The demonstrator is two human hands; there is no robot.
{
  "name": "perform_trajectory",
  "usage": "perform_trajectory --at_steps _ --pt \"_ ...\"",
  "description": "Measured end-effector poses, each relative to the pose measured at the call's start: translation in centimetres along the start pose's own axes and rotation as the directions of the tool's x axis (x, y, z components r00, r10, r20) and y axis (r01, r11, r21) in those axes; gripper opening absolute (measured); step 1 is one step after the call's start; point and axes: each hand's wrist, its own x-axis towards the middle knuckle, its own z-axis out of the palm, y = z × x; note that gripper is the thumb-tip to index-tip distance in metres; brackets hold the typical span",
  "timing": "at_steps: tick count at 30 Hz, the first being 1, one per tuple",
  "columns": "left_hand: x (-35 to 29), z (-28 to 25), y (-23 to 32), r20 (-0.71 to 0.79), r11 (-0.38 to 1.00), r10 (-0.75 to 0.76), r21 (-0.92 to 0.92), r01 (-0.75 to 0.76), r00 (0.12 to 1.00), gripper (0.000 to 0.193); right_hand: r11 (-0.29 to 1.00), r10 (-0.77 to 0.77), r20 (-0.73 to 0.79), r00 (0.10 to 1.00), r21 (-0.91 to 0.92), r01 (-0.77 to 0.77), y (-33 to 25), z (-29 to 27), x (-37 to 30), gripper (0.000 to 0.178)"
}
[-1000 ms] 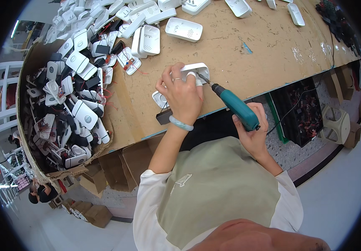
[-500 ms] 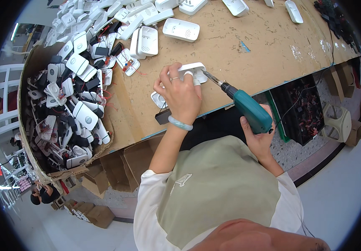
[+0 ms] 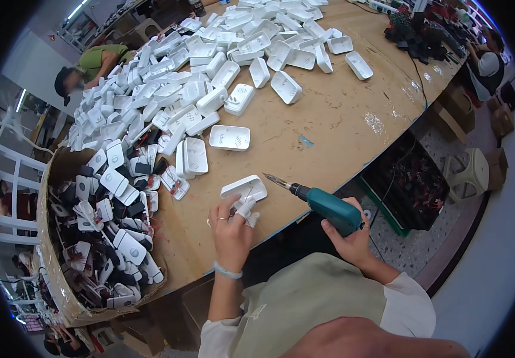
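My left hand (image 3: 232, 230) is at the near edge of a shallow white plastic case (image 3: 251, 186) lying open side up, its fingers curled at the rim. White wrapping covers one of its fingers. Another white part shows in pieces beneath that hand, mostly hidden. In my right hand (image 3: 353, 241) is a teal electric screwdriver (image 3: 335, 210), pistol-shaped with a black collar and slim metal tip. The tip points left, above the table just right of the case, apart from it.
White plastic cases (image 3: 227, 74) are heaped across the far side of the table (image 3: 323, 161). A cardboard box (image 3: 54, 262) at left holds white and black parts with red wires. A black tray (image 3: 415, 185) sits below the right edge, near a stool (image 3: 469, 173). Other people sit farther off.
The screwdriver's tip has come away from the case, which it met before. My view has tilted up, showing more of the far table. My left hand now sits at the case's near rim.
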Motion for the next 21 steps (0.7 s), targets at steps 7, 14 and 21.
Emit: perform_trajectory --at_steps 7,14,21 --pt "-0.7 0.4 -2.2 0.017 0.995 0.093 -0.043 -0.092 0.996 0.033 0.995 0.067 -0.056 0.996 0.071 -0.063 -0.2 0.2 0.1 0.025" --pt "-1.5 0.8 -1.0 -0.078 0.969 -0.127 -0.222 0.107 0.989 0.049 0.997 0.059 -0.064 0.996 0.050 -0.056 0.7 -0.8 -0.5 0.024" --pt "-1.7 1.8 -1.8 -0.069 0.731 -0.498 -0.569 0.376 0.865 0.057 0.992 0.117 -0.074 0.990 0.055 -0.113 1.0 -0.2 -0.8 0.033"
